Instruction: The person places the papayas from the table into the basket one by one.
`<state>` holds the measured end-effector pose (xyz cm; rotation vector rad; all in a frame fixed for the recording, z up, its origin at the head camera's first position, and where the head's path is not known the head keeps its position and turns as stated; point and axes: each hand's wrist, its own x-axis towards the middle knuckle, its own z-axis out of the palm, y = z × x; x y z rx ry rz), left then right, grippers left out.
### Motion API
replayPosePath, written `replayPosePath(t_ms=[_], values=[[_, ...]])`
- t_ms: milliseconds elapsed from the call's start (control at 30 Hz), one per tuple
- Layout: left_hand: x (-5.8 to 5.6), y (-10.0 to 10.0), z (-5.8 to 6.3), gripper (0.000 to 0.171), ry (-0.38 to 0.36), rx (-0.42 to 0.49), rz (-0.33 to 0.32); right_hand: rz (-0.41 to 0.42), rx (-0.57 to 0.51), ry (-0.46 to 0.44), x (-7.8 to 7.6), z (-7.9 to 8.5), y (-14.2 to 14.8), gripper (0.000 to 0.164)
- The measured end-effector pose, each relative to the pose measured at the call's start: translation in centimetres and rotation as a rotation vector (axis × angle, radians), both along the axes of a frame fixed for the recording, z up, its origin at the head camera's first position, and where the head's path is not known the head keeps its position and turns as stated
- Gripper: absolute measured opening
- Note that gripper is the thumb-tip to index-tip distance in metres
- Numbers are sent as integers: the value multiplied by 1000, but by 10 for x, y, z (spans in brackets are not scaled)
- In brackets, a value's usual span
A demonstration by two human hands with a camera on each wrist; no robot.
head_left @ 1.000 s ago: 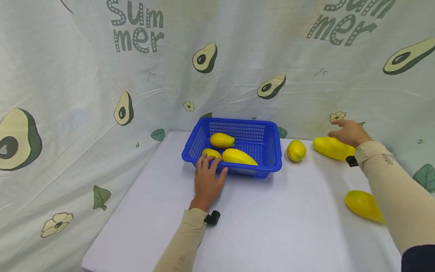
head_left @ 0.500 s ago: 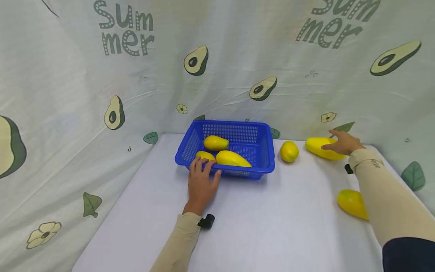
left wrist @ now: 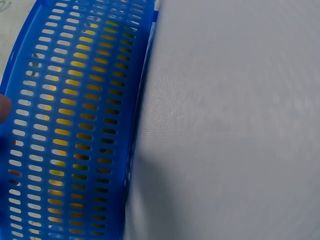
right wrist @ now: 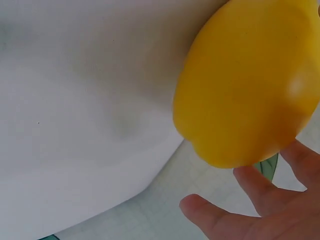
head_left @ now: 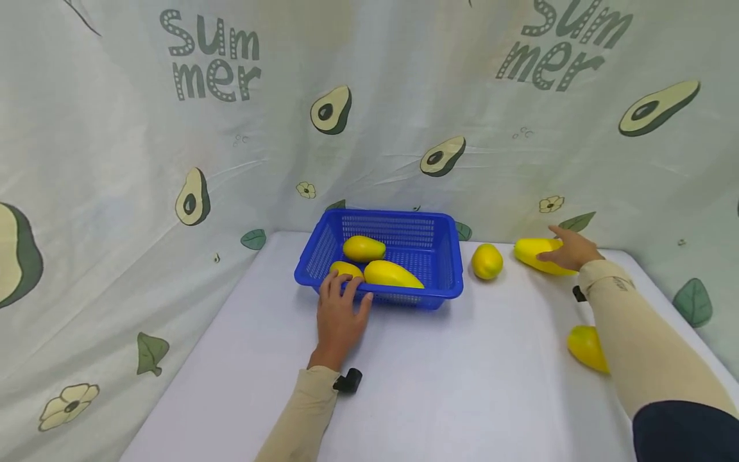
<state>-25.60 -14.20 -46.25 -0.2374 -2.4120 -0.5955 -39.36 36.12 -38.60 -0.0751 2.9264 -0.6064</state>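
Observation:
My left hand (head_left: 340, 324) grips the front rim of a blue perforated plastic basket (head_left: 398, 292), fingers over the edge and thumb on the outside. Three yellow fruits lie inside: one rounded (head_left: 364, 249), one long (head_left: 392, 274) and one partly behind my fingers (head_left: 344, 268). At the back right, my right hand (head_left: 571, 250) is over a long, papaya-like yellow fruit (head_left: 532, 250). In the right wrist view its spread fingers (right wrist: 260, 192) reach behind that fruit (right wrist: 245, 90), fingertips right at its surface; the thumb is hidden there.
A short yellow fruit (head_left: 487, 262) stands between the basket and the right hand. Another yellow fruit (head_left: 587, 348), partly hidden by the right sleeve, lies nearer on the right. A printed cloth (head_left: 381, 167) hangs behind the white table (head_left: 450, 378).
My right hand has come down and in onto the long fruit at the back right. The left hand stays at the basket rim. The head view has shifted slightly.

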Motion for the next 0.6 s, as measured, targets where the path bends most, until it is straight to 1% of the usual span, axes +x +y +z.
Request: replayPosePath(t_ms=[133, 267, 400, 600], values=[[0, 2, -3, 37, 8, 15, -6, -26, -17, -3, 1, -2, -1, 98], [1, 1, -3, 37, -2, 19, -13, -57, -25, -26, 3, -3, -2, 98], [1, 1, -2, 38, -13, 17, -21, -61, -28, -53, 6, -5, -1, 96], [-1, 2, -2, 36, 2, 29, -21, -59, -46, -68, 6, -3, 0, 93]])
